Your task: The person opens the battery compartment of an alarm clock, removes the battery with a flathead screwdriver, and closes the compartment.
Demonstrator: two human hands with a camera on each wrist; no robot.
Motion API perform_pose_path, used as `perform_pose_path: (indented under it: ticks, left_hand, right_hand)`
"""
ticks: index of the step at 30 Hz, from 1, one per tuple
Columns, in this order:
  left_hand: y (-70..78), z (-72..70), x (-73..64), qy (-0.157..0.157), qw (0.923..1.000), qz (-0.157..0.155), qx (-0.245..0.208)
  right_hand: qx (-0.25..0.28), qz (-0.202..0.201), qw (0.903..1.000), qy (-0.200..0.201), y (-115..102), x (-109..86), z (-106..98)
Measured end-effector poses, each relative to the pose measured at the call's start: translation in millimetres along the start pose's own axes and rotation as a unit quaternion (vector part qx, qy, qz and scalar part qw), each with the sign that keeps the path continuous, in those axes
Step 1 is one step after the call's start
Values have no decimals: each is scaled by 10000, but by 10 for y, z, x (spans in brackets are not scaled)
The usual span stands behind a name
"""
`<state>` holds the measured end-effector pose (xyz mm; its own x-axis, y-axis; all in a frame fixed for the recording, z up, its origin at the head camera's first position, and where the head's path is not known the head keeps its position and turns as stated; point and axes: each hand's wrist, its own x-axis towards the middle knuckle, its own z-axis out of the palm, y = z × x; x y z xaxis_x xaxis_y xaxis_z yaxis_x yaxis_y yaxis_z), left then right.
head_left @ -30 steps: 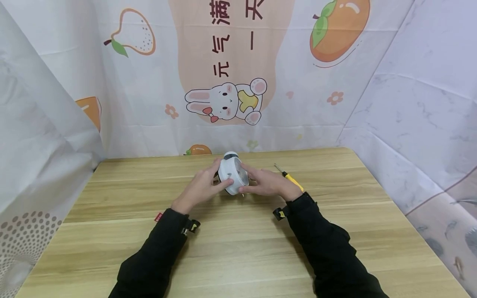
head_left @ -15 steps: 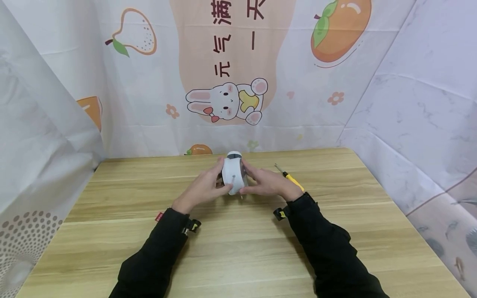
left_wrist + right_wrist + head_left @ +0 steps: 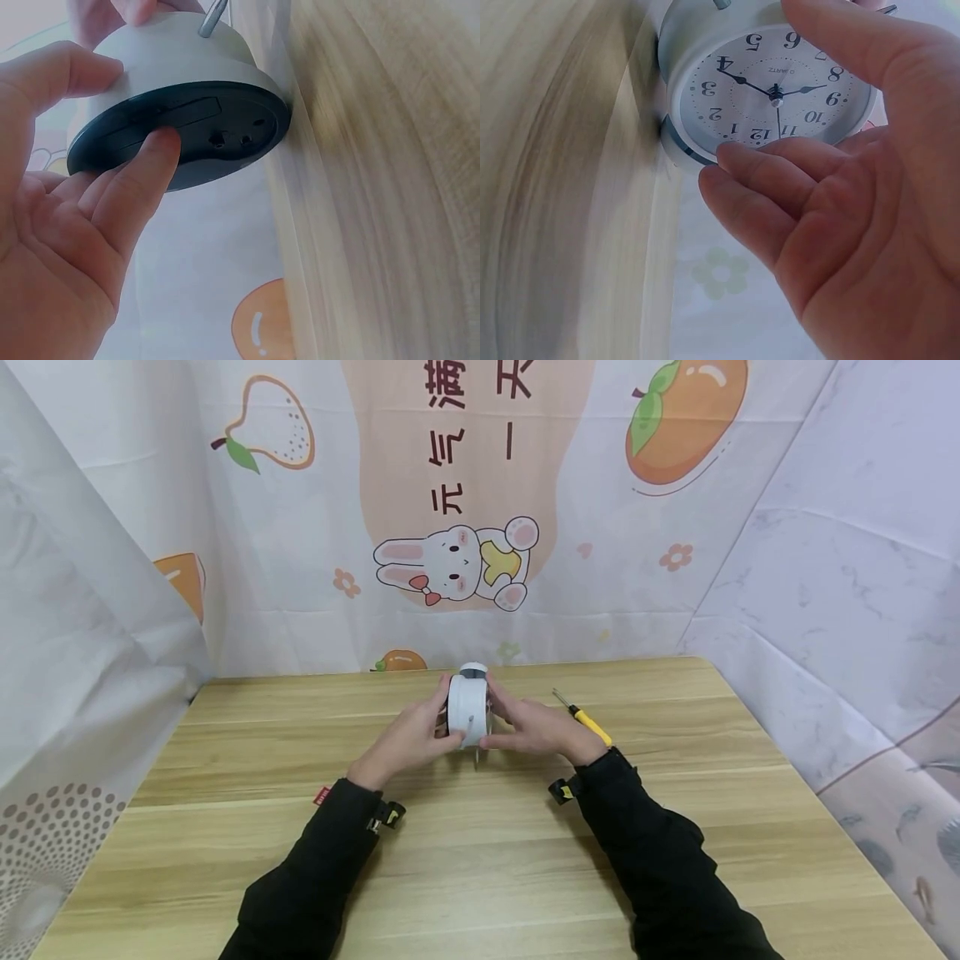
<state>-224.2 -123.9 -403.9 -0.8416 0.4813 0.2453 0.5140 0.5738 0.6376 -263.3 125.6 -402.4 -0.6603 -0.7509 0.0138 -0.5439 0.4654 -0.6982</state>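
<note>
Alarm clock, one, white body: upper centre of the head frame, between the two hands and touched by both, so neither is nearer. Seen edge-on there, its long axis running up the frame, capped top end toward the cloth backdrop, thin metal foot toward the lower edge. Face turned to frame right, numeral 12 at the capped end; black back turned to frame left.

Left hand, one: holding the clock from frame left, thumb on the white side, a fingertip against the back.

Right hand, one: holding from frame right, part-bent fingers and thumb set fairly wide across the face side.

Table, wood-grained: directly below the clock; whether the rim rests on it or sits just above, cannot tell. Bare boards on the near side, lower centre; backdrop close behind.

Screwdriver, yellow handle: lying right of centre, just beyond the right wrist, pointed up-left.
</note>
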Motion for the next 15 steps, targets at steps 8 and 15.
perform_pose_path:
  ticks: [8,15]
  left_hand:
    - [-5,16,-2,14,10000,55,-29]
    - [7,19,8,17,9997,158,207]
  right_hand:
    - [112,65,9999,-35,-9,-9,-5]
    - [117,74,9999,-19,-5,-7,-4]
